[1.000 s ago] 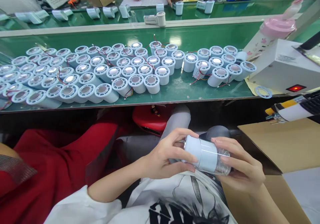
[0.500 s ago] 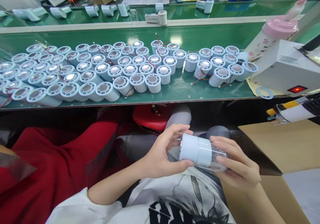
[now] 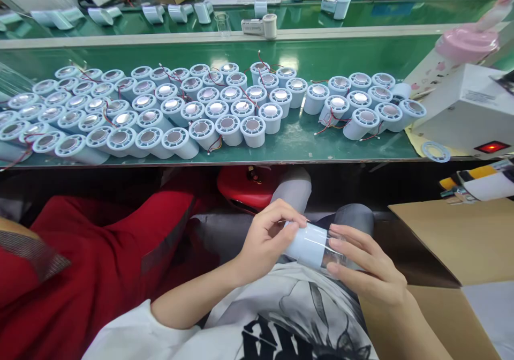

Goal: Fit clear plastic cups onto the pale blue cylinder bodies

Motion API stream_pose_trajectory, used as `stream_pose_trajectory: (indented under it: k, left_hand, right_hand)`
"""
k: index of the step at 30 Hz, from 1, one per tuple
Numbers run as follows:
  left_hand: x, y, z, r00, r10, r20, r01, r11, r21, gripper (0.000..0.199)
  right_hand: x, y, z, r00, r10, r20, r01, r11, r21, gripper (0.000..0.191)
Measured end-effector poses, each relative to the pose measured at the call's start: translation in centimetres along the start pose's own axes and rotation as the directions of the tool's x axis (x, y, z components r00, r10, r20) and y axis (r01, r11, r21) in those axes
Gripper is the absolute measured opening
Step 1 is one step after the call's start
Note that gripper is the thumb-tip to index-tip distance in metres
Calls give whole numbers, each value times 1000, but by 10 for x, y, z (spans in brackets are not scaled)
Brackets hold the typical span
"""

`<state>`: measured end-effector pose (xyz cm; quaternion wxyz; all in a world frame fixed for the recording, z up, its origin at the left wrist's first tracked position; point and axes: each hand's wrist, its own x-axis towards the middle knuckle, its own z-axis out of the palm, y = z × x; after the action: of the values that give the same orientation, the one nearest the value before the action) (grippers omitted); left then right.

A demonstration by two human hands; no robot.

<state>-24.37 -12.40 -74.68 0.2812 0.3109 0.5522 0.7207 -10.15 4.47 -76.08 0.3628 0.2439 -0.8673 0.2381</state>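
A light blue cylinder with a clear end (image 3: 311,246) lies tilted between my hands above my lap. My left hand (image 3: 270,238) pinches its blue end, thumb and fingertips together near the top edge. Wrapped round the transparent end is my right hand (image 3: 367,261), its fingers partly spread over the clear wall. The palm side of each hand is hidden. Several light blue cylinders with round metallic tops (image 3: 252,129) stand or lean in rows on the green bench (image 3: 293,143), some with thin red wires.
At the right are a white box with a lit red switch (image 3: 450,113), a blue ring (image 3: 436,151), a pink-lidded cup (image 3: 466,44), a tool with a yellow part (image 3: 477,183) and an open cardboard carton (image 3: 461,237). A person in red (image 3: 100,263) sits at the left.
My left hand has closed its thumb and fingers over the blue end. The cylinder and my right hand have shifted slightly left. The bench items appear farther right in the view.
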Motion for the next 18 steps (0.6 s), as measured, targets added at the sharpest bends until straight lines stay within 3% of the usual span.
stream_pose_trajectory:
  k: [5,8,11,13,16,18]
  left_hand:
    - [0,5,-2,998,-69,6,69,996,59,20]
    - [0,8,-6,996,-42,81,38,998,54,28]
    - [0,9,-15,972,22,234,-32,999,38,43]
    - [1,12,-22,947,77,313,-123,984,130,59]
    - [2,21,-32,928,160,336,-270,911,312,57]
    - [2,29,-38,927,186,325,-305,877,371,54]
  right_hand:
    - [-7,-1,6,997,57,-42,-56,998,26,43]
    - [-7,-1,7,989,121,-86,-117,992,44,42]
    - [-3,0,5,980,140,-143,-130,989,75,38]
    - [0,1,5,977,145,-159,-131,987,96,40]
    - [4,-1,8,973,160,-165,-144,984,106,44]
    - [6,-2,15,967,165,-192,-150,984,91,47]
